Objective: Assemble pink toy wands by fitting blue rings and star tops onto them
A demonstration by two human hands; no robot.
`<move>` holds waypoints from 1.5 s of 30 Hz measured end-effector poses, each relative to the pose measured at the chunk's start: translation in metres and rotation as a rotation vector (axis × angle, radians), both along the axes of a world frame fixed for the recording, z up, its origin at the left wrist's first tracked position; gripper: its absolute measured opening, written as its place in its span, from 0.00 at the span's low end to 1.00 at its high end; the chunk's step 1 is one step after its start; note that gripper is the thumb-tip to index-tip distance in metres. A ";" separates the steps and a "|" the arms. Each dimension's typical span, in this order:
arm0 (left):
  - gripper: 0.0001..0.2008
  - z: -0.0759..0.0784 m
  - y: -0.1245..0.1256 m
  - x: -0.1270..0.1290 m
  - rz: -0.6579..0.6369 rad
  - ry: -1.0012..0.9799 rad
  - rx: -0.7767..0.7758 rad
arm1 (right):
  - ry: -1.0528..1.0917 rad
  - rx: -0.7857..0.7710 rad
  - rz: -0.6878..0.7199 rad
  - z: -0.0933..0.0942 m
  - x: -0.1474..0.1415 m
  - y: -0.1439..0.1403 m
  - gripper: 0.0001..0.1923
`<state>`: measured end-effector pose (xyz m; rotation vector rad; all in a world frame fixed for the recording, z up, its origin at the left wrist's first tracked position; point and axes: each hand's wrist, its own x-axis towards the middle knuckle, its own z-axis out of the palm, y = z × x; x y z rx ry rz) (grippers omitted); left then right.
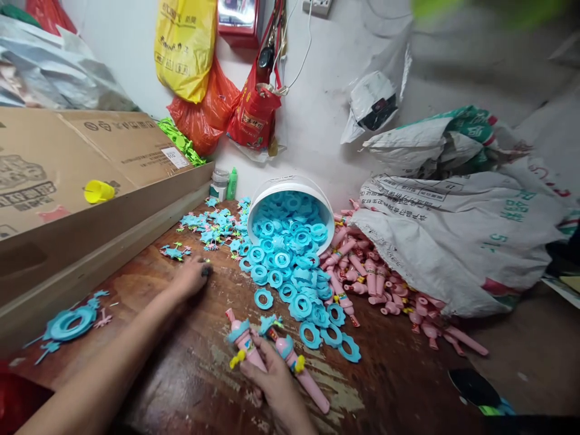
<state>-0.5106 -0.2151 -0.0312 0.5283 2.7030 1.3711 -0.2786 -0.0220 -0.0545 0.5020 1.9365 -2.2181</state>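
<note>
My right hand (pixel 272 380) grips two pink toy wands (pixel 290 356) with blue tops, low in the middle of the brown table (pixel 181 374). My left hand (pixel 193 277) reaches forward and rests on the table, fingers curled near small blue star pieces (pixel 174 251). A white bucket (pixel 290 187) lies tipped on its side and spills several blue rings (pixel 290 266) toward me. To the right of the rings lies a heap of pink wand handles (pixel 385 290).
A cardboard box (pixel 67 181) with a yellow cap on it lines the left side. A big white woven sack (pixel 462 235) fills the right. Yellow and red plastic bags (pixel 194 66) hang on the wall. A blue ring assembly (pixel 67 323) lies at the left.
</note>
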 end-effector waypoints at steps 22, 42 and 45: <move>0.25 -0.045 0.038 0.173 -0.247 -0.189 0.212 | 0.058 0.750 0.097 0.018 0.075 0.049 0.20; 0.24 -0.050 0.036 0.169 -0.289 -0.173 0.241 | 0.165 0.811 0.201 0.003 0.067 0.052 0.22; 0.26 -0.050 0.036 0.169 -0.280 -0.185 0.242 | 0.210 0.823 0.158 0.000 0.071 0.051 0.21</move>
